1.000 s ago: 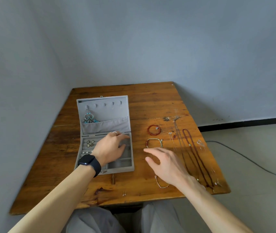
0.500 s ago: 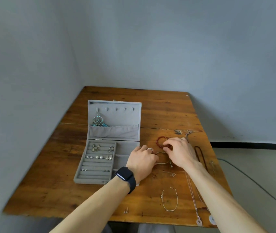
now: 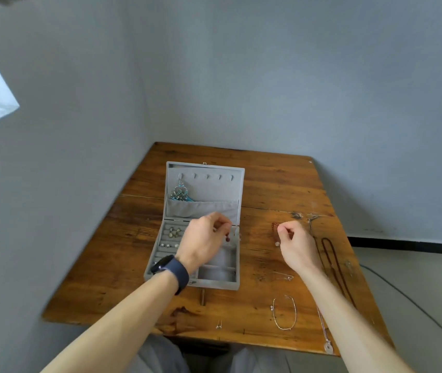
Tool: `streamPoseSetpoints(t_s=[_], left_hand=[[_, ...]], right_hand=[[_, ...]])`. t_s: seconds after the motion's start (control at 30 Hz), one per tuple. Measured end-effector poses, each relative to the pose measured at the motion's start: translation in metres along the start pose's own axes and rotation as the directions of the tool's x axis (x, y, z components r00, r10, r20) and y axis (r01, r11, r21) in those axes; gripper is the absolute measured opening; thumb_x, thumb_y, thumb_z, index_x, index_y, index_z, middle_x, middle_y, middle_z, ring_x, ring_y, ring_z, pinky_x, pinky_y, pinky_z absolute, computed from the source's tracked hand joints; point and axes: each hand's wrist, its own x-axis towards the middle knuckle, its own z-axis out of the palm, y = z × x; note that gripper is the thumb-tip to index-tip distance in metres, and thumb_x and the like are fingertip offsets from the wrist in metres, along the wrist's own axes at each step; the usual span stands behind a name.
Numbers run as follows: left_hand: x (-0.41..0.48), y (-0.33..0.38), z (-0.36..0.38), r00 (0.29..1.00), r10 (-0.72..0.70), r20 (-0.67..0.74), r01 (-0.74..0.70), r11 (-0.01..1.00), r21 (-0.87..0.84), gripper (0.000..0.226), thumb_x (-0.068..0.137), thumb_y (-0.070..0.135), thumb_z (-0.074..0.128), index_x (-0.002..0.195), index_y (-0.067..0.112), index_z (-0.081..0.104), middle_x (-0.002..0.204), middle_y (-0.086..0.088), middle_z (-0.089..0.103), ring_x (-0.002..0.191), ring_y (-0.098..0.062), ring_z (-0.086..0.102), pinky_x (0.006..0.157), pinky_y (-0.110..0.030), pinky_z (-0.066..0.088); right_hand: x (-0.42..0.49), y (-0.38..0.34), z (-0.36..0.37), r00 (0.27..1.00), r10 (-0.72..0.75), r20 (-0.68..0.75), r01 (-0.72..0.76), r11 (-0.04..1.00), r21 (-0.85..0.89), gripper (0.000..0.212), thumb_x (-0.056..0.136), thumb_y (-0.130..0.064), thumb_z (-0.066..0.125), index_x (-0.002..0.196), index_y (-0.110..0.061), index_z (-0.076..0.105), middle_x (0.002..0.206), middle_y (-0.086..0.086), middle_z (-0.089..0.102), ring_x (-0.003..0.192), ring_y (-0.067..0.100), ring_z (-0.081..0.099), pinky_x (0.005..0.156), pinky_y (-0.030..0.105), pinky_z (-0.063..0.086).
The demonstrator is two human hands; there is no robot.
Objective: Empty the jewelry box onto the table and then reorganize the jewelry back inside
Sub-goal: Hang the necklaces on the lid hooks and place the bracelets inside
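Wood, worn and orange-brown, forms the table point(image 3: 276, 184) standing in a grey corner. At three o'clock from the box lies a red bead bracelet point(image 3: 274, 226), partly hidden by the right hand. A long dark bead necklace point(image 3: 334, 265) lies farther out, and a thin chain bracelet point(image 3: 284, 313) at five o'clock. The grey velvet jewelry box point(image 3: 214, 284) lies open mid-table, lid back. A teal earring point(image 3: 179, 193) hangs at its eleven o'clock, and studs point(image 3: 172, 232) sit in the ring rows. The left hand point(image 3: 201, 243), with a watch point(image 3: 172, 269) at the wrist, hovers over the box, thumb and forefinger pinching a thin strand with a dark red bead point(image 3: 227, 239). The right hand point(image 3: 296, 243) is at three o'clock, fingers curled, pinching a small pale piece point(image 3: 277, 243) too blurred to identify.
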Motion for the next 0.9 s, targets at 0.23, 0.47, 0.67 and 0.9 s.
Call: streamPoseSetpoints(t_s=[0.23,0.47,0.67,0.9], left_hand=[[0.006,-0.009,-0.021,0.999,-0.029,-0.038,0.027,0.998,-0.053,0.007,0.099,0.028,0.061,0.099,0.025,0.067,0.078,0.014,0.071,0.077,0.004,0.065,0.074,-0.012,0.049],[0.025,-0.008,-0.01,0.996,-0.083,0.029,0.083,0.997,0.01,0.009,0.098,0.029,0.062,0.098,0.025,0.069,0.083,0.012,0.073,0.084,-0.004,0.068,0.08,-0.023,0.056],[0.021,-0.025,0.004,0.999,-0.037,0.037,0.012,0.853,0.521,0.021,0.095,0.026,0.055,0.1,0.026,0.076,0.101,0.003,0.072,0.093,-0.021,0.064,0.073,-0.034,0.058],[0.007,-0.031,0.0,0.996,0.089,-0.018,-0.07,0.878,0.473,0.028,0.097,0.022,0.052,0.119,0.026,0.069,0.119,0.003,0.065,0.112,-0.021,0.057,0.079,-0.035,0.055]], right_hand=[[-0.033,-0.007,0.033,0.956,0.275,0.102,-0.282,0.766,0.578,0.018,0.103,-0.017,0.05,0.117,-0.013,0.06,0.103,0.0,0.069,0.088,0.014,0.066,0.078,0.029,0.057],[-0.035,0.001,0.038,0.955,0.264,0.134,-0.294,0.794,0.532,0.017,0.103,-0.018,0.05,0.116,-0.014,0.06,0.099,-0.002,0.069,0.083,0.012,0.071,0.08,0.03,0.059],[-0.039,-0.005,0.037,0.964,0.239,0.119,-0.267,0.858,0.438,0.014,0.103,-0.024,0.05,0.113,-0.019,0.058,0.098,-0.005,0.069,0.08,0.007,0.069,0.061,0.013,0.048],[-0.028,-0.005,0.025,0.932,0.289,0.216,-0.361,0.73,0.58,0.015,0.101,-0.019,0.055,0.113,-0.015,0.063,0.099,0.002,0.073,0.081,0.014,0.068,0.068,0.028,0.055]])
